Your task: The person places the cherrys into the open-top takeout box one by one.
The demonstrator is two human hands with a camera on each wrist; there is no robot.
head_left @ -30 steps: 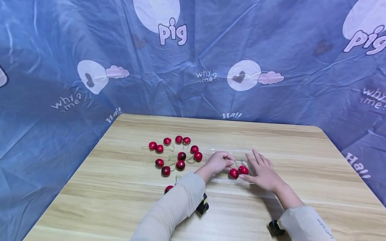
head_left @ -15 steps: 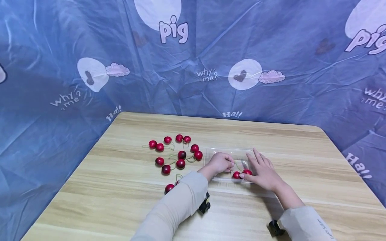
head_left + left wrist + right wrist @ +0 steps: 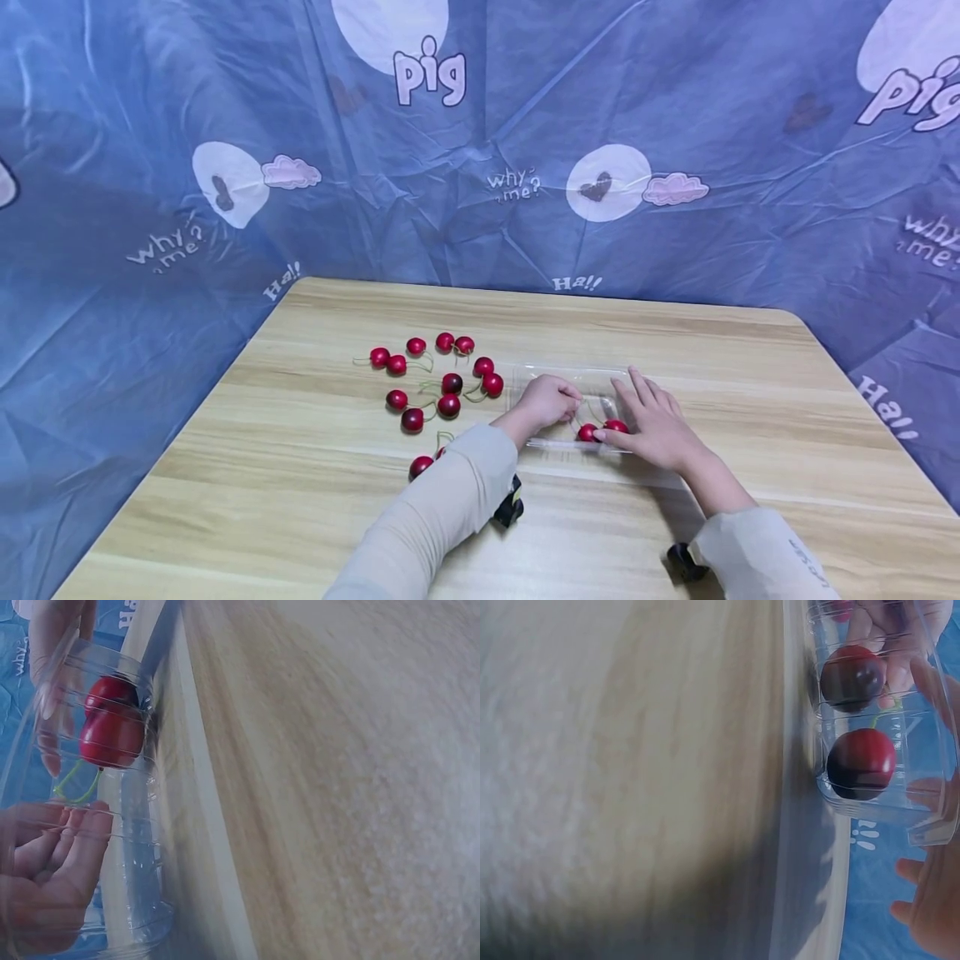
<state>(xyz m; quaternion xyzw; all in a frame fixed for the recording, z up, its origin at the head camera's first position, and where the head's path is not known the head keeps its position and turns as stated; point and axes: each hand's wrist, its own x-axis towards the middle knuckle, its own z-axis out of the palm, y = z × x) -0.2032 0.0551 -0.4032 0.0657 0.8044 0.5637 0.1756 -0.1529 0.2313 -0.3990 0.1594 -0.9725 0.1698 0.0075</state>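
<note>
Two red cherries point(image 3: 588, 433) lie at the near right part of a clear plastic container point(image 3: 540, 447). My left hand point(image 3: 546, 402) reaches inside it and pinches the cherries' green stems point(image 3: 73, 796) between thumb and fingers. Over the container's right end, my right hand point(image 3: 660, 429) spreads with mostly straight fingers; its thumb crosses the near rim by the cherries. Through the clear wall, the left wrist view gives both cherries point(image 3: 112, 735) side by side. In the right wrist view they sit apart, one cherry point(image 3: 861, 763) close to the end wall.
Several loose cherries point(image 3: 448, 406) with stems are scattered on the wooden table point(image 3: 262, 467) left of the container. Another cherry point(image 3: 421, 467) lies beside my left sleeve, which partly covers one more. A blue printed cloth point(image 3: 450, 233) hangs behind the table.
The two cherries have shifted slightly right and nearer the right thumb inside the container. My left hand has moved a little right with them. The right hand stays in place.
</note>
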